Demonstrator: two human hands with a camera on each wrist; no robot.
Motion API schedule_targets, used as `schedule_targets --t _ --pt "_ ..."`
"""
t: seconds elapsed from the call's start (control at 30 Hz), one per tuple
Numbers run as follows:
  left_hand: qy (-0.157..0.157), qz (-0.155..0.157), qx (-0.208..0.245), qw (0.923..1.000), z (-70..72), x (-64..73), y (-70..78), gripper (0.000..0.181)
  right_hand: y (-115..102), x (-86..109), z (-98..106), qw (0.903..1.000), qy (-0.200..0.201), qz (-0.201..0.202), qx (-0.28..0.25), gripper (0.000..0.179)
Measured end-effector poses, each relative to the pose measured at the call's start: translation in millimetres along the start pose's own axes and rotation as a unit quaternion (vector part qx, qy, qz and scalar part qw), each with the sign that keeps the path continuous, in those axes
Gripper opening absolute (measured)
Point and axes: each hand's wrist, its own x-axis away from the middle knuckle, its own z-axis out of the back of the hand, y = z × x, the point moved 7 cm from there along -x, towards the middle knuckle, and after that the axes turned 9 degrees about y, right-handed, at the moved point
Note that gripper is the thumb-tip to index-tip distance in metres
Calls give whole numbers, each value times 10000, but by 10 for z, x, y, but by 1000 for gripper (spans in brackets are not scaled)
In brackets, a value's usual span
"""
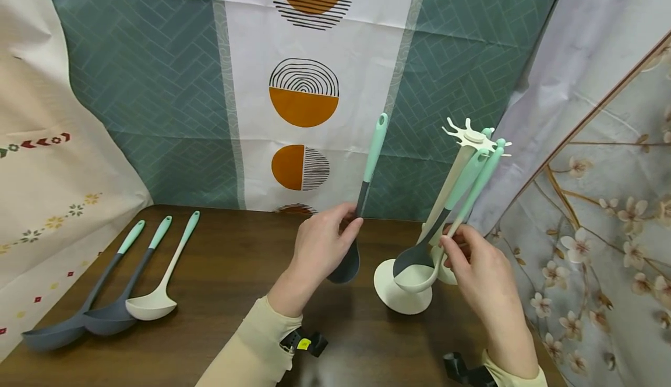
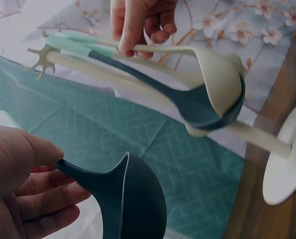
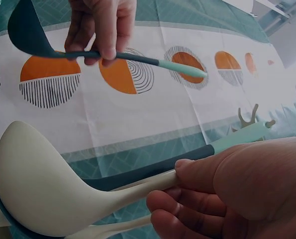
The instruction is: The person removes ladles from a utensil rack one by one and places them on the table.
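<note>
My left hand (image 1: 321, 246) pinches a dark grey ladle (image 1: 374, 149) with a mint handle by its shaft; it stands upright, bowl down, left of a cream utensil stand (image 1: 402, 304). At the stand, my right hand (image 1: 484, 270) pinches the shaft of a cream ladle (image 3: 38, 184) with a mint handle. Its handle end is up by the stand's hooks (image 1: 472, 136); whether it hangs on one cannot be told. Just behind it a second dark grey ladle (image 1: 413, 257) hangs from the stand. Another cream utensil (image 3: 113, 228) is partly hidden behind them.
On the left of the brown wooden table (image 1: 236, 294), two dark grey ladles (image 1: 55, 334) and a cream ladle (image 1: 152, 306) lie side by side, handles pointing away. Patterned cloth (image 1: 147, 84) hangs behind the table, and a flowered curtain (image 1: 592, 247) closes the right side.
</note>
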Motion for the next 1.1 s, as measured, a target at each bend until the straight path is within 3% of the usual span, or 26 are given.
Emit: schedule_targets --t 0.47,1.1 --pt "342 -228 -601 9973 388 -2 -155 7 33 -2 -19 9999 -102 7 12 26" --pt "385 163 -1150 9925 701 188 -576 9 15 0 -12 10000 -37 71 46 22"
